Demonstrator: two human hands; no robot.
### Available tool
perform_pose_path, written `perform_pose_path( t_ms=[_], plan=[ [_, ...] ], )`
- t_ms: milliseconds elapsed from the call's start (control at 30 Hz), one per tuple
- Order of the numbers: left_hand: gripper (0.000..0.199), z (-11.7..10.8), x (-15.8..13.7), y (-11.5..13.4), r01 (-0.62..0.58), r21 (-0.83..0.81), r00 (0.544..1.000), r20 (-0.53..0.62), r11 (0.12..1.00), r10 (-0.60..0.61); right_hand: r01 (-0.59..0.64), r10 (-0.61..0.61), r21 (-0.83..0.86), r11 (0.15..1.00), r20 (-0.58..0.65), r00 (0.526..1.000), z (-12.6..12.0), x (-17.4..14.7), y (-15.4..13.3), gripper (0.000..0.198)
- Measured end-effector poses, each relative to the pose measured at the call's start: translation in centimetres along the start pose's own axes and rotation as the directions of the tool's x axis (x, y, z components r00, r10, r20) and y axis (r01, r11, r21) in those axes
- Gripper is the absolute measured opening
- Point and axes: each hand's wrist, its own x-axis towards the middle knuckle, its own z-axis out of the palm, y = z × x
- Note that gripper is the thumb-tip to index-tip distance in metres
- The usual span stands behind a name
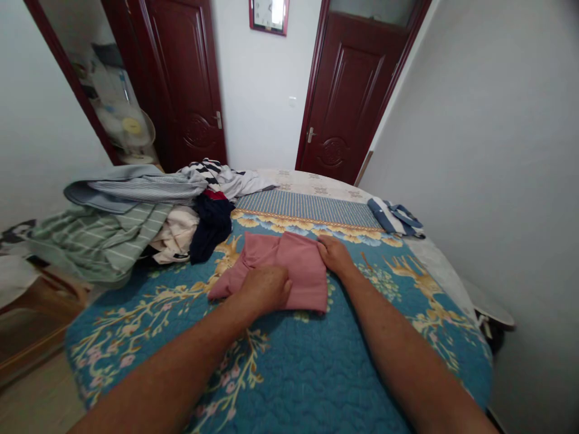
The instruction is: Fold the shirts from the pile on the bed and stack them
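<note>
A pink garment [305, 274], partly folded, lies on the blue patterned cloth in front of me. My left hand [266, 288] rests on its front left part with the fingers curled in, closed on the fabric; the fingertips are mostly hidden. At the far right edge of the garment, my right hand [335, 253] pinches the fabric between thumb and fingers. The garment's left side is bunched and slanted, while its right side lies flatter.
A heap of clothes stands at the left, with a green striped garment [104, 238], a grey garment [149, 187] and a navy one [211, 228]. A folded blue and white striped shirt [395, 218] lies at the far right. The patterned cloth [316, 374] covers the table.
</note>
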Motion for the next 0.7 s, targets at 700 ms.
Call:
perform_pose_path(
  t_ms=[700],
  plan=[
    [0.069,1.2,-0.1,0.0,-0.026,0.123,0.995,-0.092,0.992,0.037,-0.038,0.038,0.006,0.999,0.0,0.999,0.3,0.6,-1.1,0.04]
  ],
)
